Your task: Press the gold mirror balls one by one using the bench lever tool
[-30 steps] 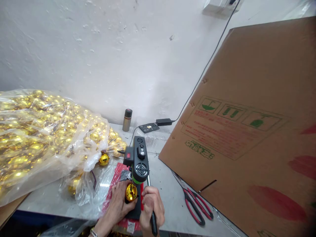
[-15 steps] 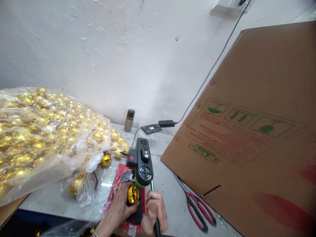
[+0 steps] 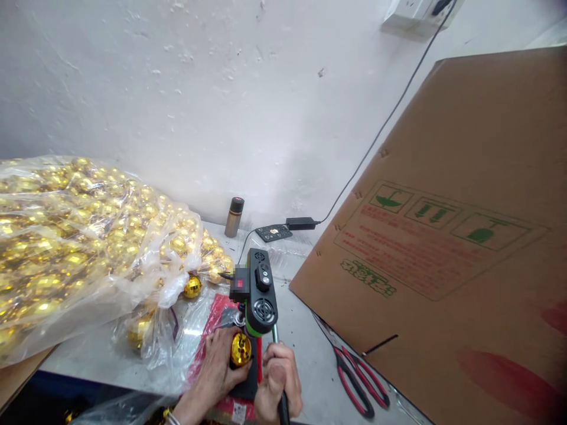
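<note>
Low in the middle, my left hand (image 3: 217,361) is closed round a gold mirrored ball (image 3: 241,349). The ball is under the near end of a black device (image 3: 262,292) with round fan grilles and a green lower rim. My right hand (image 3: 280,378) is closed on a lever handle (image 3: 282,407), whose metal rod (image 3: 275,334) runs up beside the device. Beneath the device lies a dark base plate (image 3: 246,386) on a red sheet (image 3: 208,330). The underside of the ball and the device's contact point are hidden.
A clear bag (image 3: 88,254) of gold balls fills the left, with a loose gold ball (image 3: 192,287) by its mouth. Scissors (image 3: 361,378) with red and black handles lie right, against a large cardboard box (image 3: 443,236). Behind stand a small can (image 3: 234,217) and a power adapter (image 3: 301,224).
The whole view has shifted slightly, so everything sits a few pixels further right. Both hands keep their hold, and the ball and lever show no clear movement.
</note>
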Action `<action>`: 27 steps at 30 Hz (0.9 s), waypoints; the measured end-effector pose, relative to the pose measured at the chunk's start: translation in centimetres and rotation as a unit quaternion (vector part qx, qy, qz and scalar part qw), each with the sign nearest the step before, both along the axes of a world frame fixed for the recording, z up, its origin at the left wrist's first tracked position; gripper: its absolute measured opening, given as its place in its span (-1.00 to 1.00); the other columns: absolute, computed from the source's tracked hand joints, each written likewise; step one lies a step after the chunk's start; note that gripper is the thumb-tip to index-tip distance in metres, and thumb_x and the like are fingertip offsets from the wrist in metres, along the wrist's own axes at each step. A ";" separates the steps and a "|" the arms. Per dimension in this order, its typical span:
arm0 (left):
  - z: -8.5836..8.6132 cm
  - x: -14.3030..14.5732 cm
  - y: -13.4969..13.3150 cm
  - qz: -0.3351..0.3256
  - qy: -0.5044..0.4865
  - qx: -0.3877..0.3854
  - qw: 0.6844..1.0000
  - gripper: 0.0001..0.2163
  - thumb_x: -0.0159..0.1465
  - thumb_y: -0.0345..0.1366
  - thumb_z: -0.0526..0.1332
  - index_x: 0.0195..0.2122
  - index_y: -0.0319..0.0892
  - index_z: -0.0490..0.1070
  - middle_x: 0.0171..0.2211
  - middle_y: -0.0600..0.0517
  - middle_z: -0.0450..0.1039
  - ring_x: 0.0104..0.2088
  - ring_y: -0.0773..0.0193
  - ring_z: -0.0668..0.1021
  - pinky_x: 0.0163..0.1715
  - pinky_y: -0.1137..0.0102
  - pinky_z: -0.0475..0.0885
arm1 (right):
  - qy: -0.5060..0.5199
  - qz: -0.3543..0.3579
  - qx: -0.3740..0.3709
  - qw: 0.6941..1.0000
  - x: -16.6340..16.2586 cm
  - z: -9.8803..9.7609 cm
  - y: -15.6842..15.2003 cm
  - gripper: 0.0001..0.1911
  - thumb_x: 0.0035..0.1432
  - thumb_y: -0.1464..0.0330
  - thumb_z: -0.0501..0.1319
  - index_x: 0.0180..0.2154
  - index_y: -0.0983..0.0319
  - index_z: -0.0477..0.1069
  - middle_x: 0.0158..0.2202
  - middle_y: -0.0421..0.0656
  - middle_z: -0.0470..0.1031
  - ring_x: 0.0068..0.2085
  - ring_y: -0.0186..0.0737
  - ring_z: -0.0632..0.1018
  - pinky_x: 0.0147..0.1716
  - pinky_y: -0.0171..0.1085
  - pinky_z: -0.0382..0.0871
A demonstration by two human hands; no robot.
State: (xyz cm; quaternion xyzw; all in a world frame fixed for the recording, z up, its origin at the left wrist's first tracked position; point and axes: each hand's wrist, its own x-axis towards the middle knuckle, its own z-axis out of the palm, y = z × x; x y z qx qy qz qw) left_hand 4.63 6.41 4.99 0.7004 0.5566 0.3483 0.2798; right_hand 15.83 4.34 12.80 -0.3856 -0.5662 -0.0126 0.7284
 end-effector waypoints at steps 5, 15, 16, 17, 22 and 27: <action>0.0 0.0 0.0 -0.002 -0.003 -0.004 1.000 -0.54 0.18 -0.25 0.34 0.13 -0.19 0.50 0.01 -0.20 0.61 0.07 -0.19 0.57 0.10 -0.11 0.39 | -0.009 -0.001 -0.002 1.000 -0.2 0.4 -0.1 -0.59 0.53 0.35 0.00 -0.45 0.16 0.25 -0.47 -0.28 0.35 -0.47 -0.33 0.39 -0.40 -0.29 0.29; -0.3 -0.3 0.2 -0.008 -0.005 -0.003 1.000 -0.51 0.18 -0.19 0.37 0.15 -0.14 0.51 0.02 -0.20 0.60 0.09 -0.20 0.57 0.12 -0.09 0.40 | -0.069 -0.003 0.014 0.998 0.6 -2.3 0.0 -0.59 0.54 0.31 0.00 -0.42 0.16 0.31 -0.43 -0.25 0.44 -0.42 -0.30 0.50 -0.35 -0.28 0.41; -0.2 -0.3 0.1 -0.010 -0.003 -0.006 1.000 -0.51 0.19 -0.19 0.36 0.15 -0.14 0.50 0.03 -0.20 0.60 0.09 -0.20 0.57 0.13 -0.10 0.40 | -0.073 -0.001 0.017 0.997 0.6 -2.1 0.0 -0.58 0.54 0.28 0.00 -0.43 0.15 0.32 -0.43 -0.25 0.44 -0.43 -0.29 0.50 -0.37 -0.28 0.41; -0.1 -0.3 0.1 -0.011 -0.002 -0.007 1.000 -0.52 0.19 -0.19 0.35 0.16 -0.15 0.50 0.04 -0.20 0.60 0.10 -0.20 0.57 0.14 -0.10 0.40 | -0.079 0.002 0.016 0.997 0.7 -1.6 -0.1 -0.58 0.54 0.27 0.00 -0.44 0.15 0.32 -0.44 -0.25 0.44 -0.45 -0.29 0.50 -0.40 -0.29 0.42; 0.2 -0.3 0.5 -0.003 0.008 0.007 1.000 -0.51 0.16 -0.23 0.36 0.15 -0.16 0.50 0.05 -0.20 0.62 0.10 -0.20 0.59 0.15 -0.14 0.43 | -0.075 0.015 -0.054 0.996 1.0 3.9 -0.9 -0.65 0.50 0.43 0.01 -0.39 0.15 0.32 -0.47 -0.27 0.38 -0.53 -0.34 0.45 -0.56 -0.36 0.30; -3.1 -1.4 -1.7 -0.001 0.011 0.112 0.994 -0.50 0.15 -0.31 0.37 0.17 -0.13 0.52 0.08 -0.22 0.62 0.07 -0.19 0.64 0.08 -0.07 0.57 | -0.068 0.042 -0.103 0.991 1.1 8.5 -1.1 -0.62 0.51 0.37 0.06 -0.44 0.17 0.32 -0.51 -0.30 0.35 -0.52 -0.39 0.41 -0.52 -0.41 0.30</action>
